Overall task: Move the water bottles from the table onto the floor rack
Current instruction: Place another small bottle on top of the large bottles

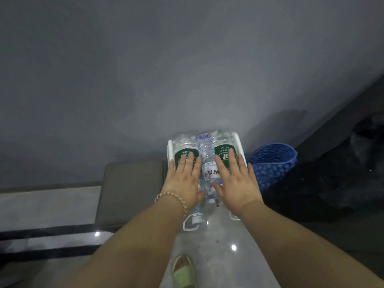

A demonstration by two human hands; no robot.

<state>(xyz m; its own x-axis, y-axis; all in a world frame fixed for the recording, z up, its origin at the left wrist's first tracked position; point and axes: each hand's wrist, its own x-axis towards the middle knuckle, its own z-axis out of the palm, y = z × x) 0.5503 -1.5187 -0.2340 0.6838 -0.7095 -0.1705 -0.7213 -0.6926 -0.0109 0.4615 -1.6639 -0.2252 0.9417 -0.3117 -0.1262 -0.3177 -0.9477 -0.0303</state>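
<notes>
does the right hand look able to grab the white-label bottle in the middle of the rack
Probably yes. The white-label bottle lies uncovered between two green-label bottles, and the right hand rests flat just beside it with nothing between them.

I'm facing a plain grey wall (145, 69). It's filling the whole upper half of view and showing dim, uneven lighting. Pale glossy floor (220, 235) is running below it, and two small bright glints (233, 247) are reflecting off the surface. Two black stripes (41, 233) are crossing the floor at left. A grey padded bench (133, 190) is sitting at the foot of the wall, left of centre. A blue perforated basket (272, 163) is standing tilted on the right, just beside a dark heap (332, 183) that I'm failing to identify. A dark band (353, 113) is rising diagonally toward the right edge.
</notes>
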